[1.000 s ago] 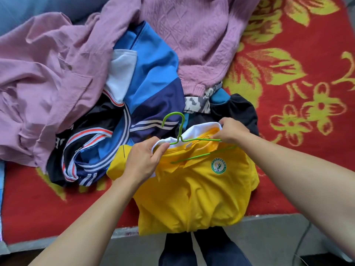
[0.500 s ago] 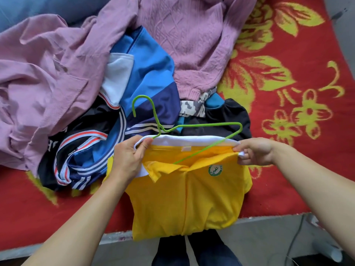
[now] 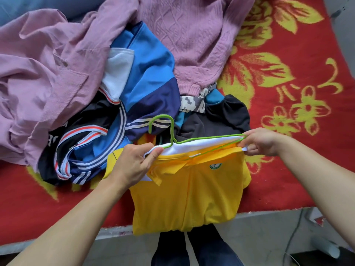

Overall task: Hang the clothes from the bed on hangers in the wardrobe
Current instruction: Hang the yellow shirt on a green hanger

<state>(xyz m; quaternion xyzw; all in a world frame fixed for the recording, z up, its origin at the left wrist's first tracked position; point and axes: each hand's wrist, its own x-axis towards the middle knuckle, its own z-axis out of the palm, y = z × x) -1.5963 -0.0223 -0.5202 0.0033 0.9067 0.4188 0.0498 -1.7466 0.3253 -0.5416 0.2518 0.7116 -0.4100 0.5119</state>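
A yellow polo shirt (image 3: 188, 192) with a white collar hangs over the bed's front edge. A green wire hanger (image 3: 172, 131) sits partly inside its neck opening, hook sticking up. My left hand (image 3: 134, 162) pinches the left end of the collar. My right hand (image 3: 263, 141) grips the right end of the collar together with the hanger's right tip. Behind lies a pile: a blue and navy striped sports jacket (image 3: 134, 89), a pink knit sweater (image 3: 192, 39), a pink shirt (image 3: 38, 77) and a black garment (image 3: 226, 116).
The bed is covered by a red blanket (image 3: 299, 89) with yellow flowers. Its front edge (image 3: 269, 212) runs across the lower view, with grey floor below. My legs in dark trousers (image 3: 192, 248) stand against the bed. A cable (image 3: 294, 233) hangs at the lower right.
The hanger has swung so its hook stands nearer the middle and its right tip reaches my right hand. The collar is stretched wider between both hands.
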